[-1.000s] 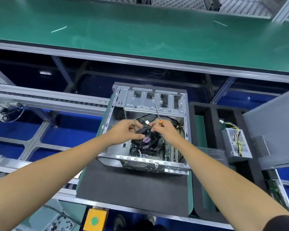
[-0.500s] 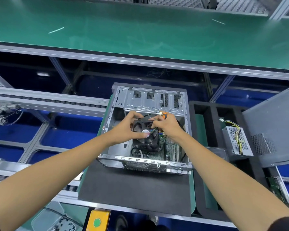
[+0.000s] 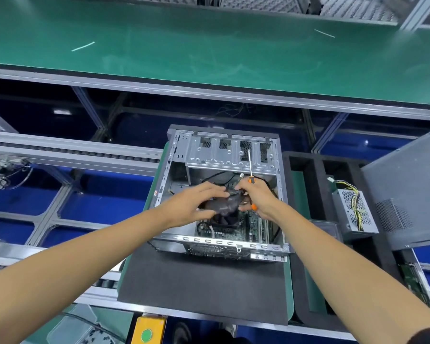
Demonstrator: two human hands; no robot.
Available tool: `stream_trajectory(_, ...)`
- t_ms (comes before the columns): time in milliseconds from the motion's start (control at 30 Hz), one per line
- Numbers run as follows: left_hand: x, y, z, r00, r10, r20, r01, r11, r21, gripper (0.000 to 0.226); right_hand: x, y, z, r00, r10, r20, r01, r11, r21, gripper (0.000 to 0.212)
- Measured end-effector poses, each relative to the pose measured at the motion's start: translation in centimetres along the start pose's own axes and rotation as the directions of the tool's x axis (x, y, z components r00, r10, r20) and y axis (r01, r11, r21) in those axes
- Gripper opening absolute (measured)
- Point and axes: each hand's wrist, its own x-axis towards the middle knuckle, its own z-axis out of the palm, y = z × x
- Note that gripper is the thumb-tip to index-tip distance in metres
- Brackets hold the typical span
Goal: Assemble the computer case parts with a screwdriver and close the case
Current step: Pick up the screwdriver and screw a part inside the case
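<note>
Head view: both my hands have lifted the CPU cooler fan [image 3: 224, 204] above the motherboard [image 3: 252, 225] inside the open case [image 3: 219, 247]. Left hand [image 3: 191, 203] grips it; right hand [image 3: 255, 196] pinches it, screwdriver [image 3: 250, 170] tucked along. Fan unseated, unscrewed.

Two hands, left hand [image 3: 193, 203] and right hand [image 3: 257, 198], grip one fan [image 3: 225, 204]; one screwdriver [image 3: 250, 167]; one computer case [image 3: 224, 194].
</note>
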Motion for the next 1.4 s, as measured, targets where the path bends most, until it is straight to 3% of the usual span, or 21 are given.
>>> stream_trajectory(133, -0.7, 0.3, -0.6, 0.997, 0.004, 0.071, -0.015, 0.987, 0.162, 0.043, -0.3, 0.7, -0.8, 0.998, -0.059, 0.03, 0.065, 0.958, -0.279, 0.035)
stream_trajectory(233, -1.0, 0.7, 0.3, 0.99, 0.008, 0.144, -0.04, 0.975, 0.218, 0.049, -0.3, 1.3, -0.7, 0.993, -0.117, 0.015, 0.112, 0.896, -0.429, 0.039)
stream_trajectory(333, -1.2, 0.5, 2.3, 0.977, -0.04, 0.209, -0.008, 0.975, 0.221, 0.037, -0.8, 2.3, -0.6, 0.983, -0.169, 0.078, 0.186, 0.889, -0.418, 0.03)
stream_trajectory(533, -1.5, 0.3, 3.2, 0.957, -0.113, 0.267, 0.11, 0.994, 0.026, 0.021, -2.3, 4.4, 0.3, 0.952, -0.17, 0.255, 0.28, 0.821, -0.498, 0.026)
stream_trajectory(867, -1.8, 0.7, 2.9, 0.91, -0.137, 0.391, 0.189, 0.977, -0.097, 0.023, -3.0, 5.4, 0.6, 0.967, -0.172, 0.188, 0.244, 0.836, -0.491, 0.025)
stream_trajectory(1233, -4.3, 2.2, 4.3, 0.91, -0.112, 0.399, 0.165, 0.981, -0.099, 0.024, -5.9, 7.7, 2.0, 0.973, -0.061, 0.222, 0.157, 0.883, -0.442, 0.047)
stream_trajectory(1400, -5.4, 2.9, 4.7, 0.902, -0.101, 0.419, 0.158, 0.982, -0.104, 0.025, -6.9, 8.8, 2.5, 0.969, 0.039, 0.242, 0.079, 0.886, -0.458, 0.04)
